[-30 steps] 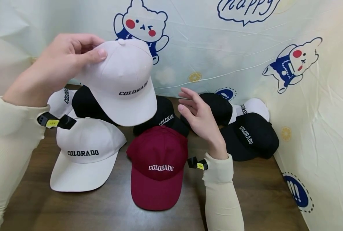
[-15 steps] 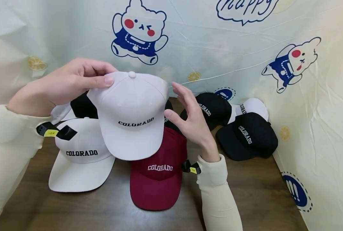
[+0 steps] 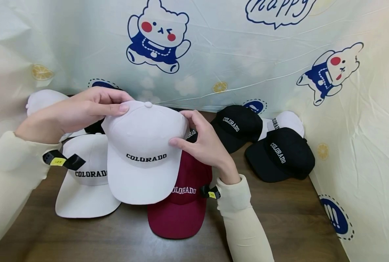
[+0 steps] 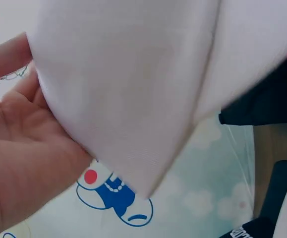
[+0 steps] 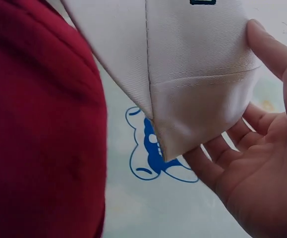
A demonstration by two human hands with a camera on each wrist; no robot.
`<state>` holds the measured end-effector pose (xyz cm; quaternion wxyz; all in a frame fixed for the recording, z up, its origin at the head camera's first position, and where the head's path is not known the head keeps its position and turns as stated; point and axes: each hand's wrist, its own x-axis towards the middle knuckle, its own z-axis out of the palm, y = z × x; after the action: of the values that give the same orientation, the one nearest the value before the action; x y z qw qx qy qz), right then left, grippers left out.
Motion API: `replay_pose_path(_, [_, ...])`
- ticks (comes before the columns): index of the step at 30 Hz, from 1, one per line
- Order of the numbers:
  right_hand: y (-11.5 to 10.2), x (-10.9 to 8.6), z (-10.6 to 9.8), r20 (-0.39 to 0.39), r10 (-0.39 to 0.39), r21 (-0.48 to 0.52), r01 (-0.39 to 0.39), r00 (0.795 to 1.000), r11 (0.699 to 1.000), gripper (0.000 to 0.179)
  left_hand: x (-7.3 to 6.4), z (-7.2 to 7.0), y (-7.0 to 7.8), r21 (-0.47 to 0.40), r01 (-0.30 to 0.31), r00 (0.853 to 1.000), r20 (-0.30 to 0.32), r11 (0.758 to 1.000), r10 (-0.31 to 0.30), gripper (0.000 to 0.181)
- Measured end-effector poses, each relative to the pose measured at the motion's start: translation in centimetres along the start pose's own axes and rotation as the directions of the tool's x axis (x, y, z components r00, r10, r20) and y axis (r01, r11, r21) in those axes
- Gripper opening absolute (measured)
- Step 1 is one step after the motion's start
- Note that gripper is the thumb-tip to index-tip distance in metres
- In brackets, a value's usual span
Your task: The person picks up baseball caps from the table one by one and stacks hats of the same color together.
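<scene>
A white baseball cap with black COLORADO lettering is held up between both hands, its brim towards me. My left hand pinches the crown's left side, thumb on the outside near the top. On the other side my right hand grips the crown's right edge, thumb on the front and fingers behind. In the right wrist view the fingers curl under the cap's lower edge. Below and behind the held cap are a second white cap on the left and a maroon cap, both partly covered.
Two black caps and a white cap lie at the back right. Another white cap is at the back left, beside a mostly hidden black one. A printed cloth hangs behind the brown table.
The white cap has come down and levelled out in my left hand. My right hand has moved left and taken hold of the cap's right side.
</scene>
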<state>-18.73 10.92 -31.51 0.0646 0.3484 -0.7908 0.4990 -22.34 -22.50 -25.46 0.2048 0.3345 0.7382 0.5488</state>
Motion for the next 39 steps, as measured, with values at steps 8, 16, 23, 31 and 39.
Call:
replay_pose_path(8, [-0.9, 0.1, 1.7, 0.015, 0.073, 0.018, -0.073, 0.997, 0.997, 0.058, -1.4, -0.7, -1.4, 0.009, 0.080, 0.996, -0.040, 0.997, -0.079, 0.034])
replay_pose_path(16, [-2.8, 0.5, 3.4, 0.043, 0.179, 0.024, -0.180, 0.983, 0.983, 0.058, -3.5, -2.0, -1.9, 0.037, 0.071, 0.997, -0.026, 0.997, -0.070, 0.039])
replay_pose_path(23, [-3.8, 1.8, 5.0, 0.079, 0.211, 0.000, -0.212, 0.974, 0.977, 0.061, -5.6, -3.7, -2.9, 0.077, 0.088, 0.996, -0.019, 0.993, -0.087, 0.040])
replay_pose_path(31, [-3.8, 3.5, 8.3, 0.143, 0.239, 0.012, -0.243, 0.961, 0.970, 0.062, -8.8, -5.6, -5.7, 0.129, 0.127, 0.991, -0.069, 0.983, -0.119, 0.047])
replay_pose_path(39, [-3.3, 4.7, 11.5, 0.188, 0.321, -0.049, -0.318, 0.928, 0.947, 0.064, -11.1, -6.8, -8.7, 0.179, 0.202, 0.976, -0.114, 0.963, -0.183, 0.041])
